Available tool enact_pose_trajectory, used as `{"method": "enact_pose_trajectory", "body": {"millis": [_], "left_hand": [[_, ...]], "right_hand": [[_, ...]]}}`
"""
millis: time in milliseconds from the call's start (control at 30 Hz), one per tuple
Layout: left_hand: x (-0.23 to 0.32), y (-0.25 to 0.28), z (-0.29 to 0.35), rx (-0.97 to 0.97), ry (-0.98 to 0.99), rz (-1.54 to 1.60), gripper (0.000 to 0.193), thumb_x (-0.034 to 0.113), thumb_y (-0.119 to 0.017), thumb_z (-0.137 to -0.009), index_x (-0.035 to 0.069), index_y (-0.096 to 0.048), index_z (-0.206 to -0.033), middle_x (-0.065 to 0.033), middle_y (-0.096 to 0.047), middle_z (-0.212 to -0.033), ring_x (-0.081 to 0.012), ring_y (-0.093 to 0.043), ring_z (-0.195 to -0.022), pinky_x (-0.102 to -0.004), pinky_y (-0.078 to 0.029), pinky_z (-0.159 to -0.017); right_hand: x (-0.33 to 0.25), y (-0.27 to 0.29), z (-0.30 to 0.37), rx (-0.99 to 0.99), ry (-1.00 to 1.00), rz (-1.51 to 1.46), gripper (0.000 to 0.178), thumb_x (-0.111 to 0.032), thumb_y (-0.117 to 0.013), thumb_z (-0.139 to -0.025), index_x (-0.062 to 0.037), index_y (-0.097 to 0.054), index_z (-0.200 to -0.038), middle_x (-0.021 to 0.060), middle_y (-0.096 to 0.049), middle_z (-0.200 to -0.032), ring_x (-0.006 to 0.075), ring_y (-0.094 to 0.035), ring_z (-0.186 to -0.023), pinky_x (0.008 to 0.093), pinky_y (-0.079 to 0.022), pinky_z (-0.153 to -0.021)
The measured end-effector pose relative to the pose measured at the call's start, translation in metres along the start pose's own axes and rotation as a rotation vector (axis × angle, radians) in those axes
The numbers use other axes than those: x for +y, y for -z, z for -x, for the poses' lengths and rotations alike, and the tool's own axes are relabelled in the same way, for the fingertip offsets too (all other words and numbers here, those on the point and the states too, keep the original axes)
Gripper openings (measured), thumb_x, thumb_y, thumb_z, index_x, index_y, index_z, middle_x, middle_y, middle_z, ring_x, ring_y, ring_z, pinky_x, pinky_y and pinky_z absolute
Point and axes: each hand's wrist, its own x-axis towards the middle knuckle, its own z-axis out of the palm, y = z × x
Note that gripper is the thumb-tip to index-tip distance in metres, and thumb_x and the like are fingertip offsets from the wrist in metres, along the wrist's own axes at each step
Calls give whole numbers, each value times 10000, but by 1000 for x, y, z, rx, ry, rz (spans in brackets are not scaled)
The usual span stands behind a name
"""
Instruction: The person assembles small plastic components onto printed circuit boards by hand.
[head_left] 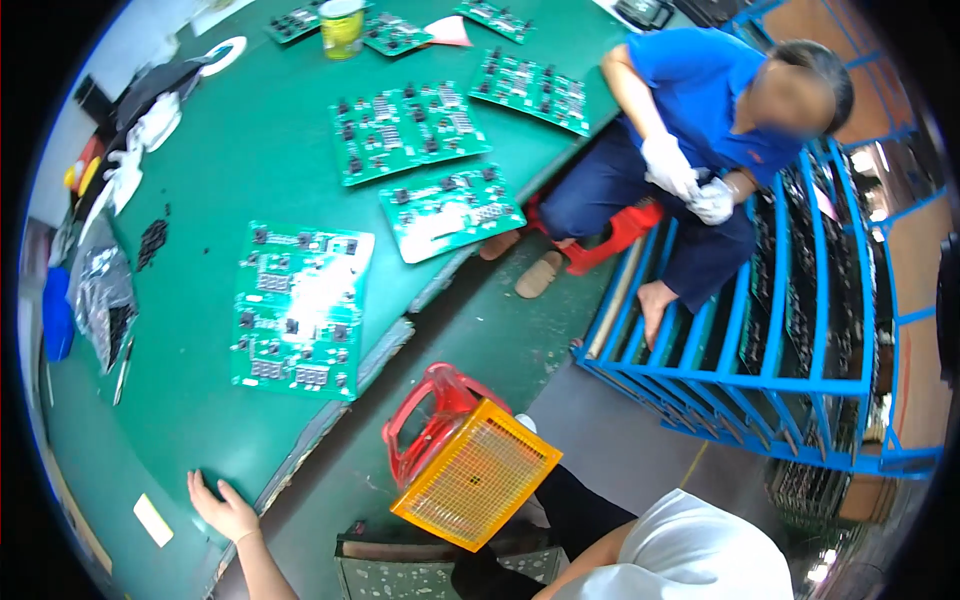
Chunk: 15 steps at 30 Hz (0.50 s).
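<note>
My left hand (222,510) rests flat on the near edge of the green table (200,420), fingers apart and holding nothing. A small white label (152,520) lies just left of it. The closest green circuit board (300,310) lies further up the table, apart from the hand. My right hand is out of view; only my white sleeve (680,555) shows at the lower right. Right of my left hand, an orange mesh basket (475,487) sits tilted on a red plastic stool (430,410).
Several more green circuit boards (405,130) lie across the table, with a yellow can (342,28) at the far end and a silver bag (100,295) at the left. A co-worker in blue with white gloves (690,180) sits beside a blue rack (760,380).
</note>
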Motion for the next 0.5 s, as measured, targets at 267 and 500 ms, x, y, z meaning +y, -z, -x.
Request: {"method": "enact_pose_trajectory", "body": {"millis": [267, 500], "left_hand": [[0, 24, -4, 0, 17, -18, 459, 162, -531, -789, -23, -468, -1204, -235, -441, -1286, -385, -408, -1192, -461, -312, -1003], [9, 17, 1, -41, 38, 126, 529, 238, -569, -786, -14, -438, -1232, -229, -398, -1323, -383, -363, -1222, -504, -263, -1010]], "right_hand": [[-30, -5, -33, -121, -98, 5, 394, -369, -512, -845, 1, -625, -923, 200, -641, -869, 281, -574, -769, 416, -438, -703], [-32, 48, 96, 317, -777, 544, 574, -477, -533, -771, -120, -550, -1220, 179, -531, -1229, 337, -491, -1157, 430, -399, -969]]}}
